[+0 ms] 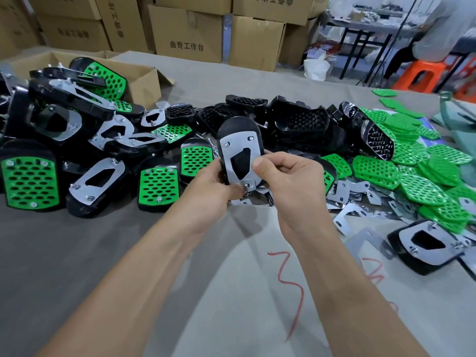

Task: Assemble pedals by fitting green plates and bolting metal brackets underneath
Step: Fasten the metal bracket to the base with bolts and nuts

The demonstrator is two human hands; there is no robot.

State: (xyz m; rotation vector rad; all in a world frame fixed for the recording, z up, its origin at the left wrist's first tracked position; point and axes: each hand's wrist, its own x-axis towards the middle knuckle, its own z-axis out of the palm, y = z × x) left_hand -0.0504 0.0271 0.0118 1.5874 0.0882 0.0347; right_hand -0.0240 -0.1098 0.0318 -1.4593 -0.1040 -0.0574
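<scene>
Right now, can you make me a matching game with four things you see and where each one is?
Things: 1 pedal; 2 loose green plates; 3 orange stool; 4 red scribble.
Places: A beyond the table, far right; B gripped by left hand and right hand; C on the table between the forearms; D heaped on the table's right side.
Pairs: 1-B; 2-D; 3-A; 4-C.

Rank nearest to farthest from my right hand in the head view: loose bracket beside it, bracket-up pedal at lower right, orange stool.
1. Loose bracket, just right of the right hand.
2. Bracket-up pedal, lower right.
3. Orange stool, far background, upper right.
</scene>
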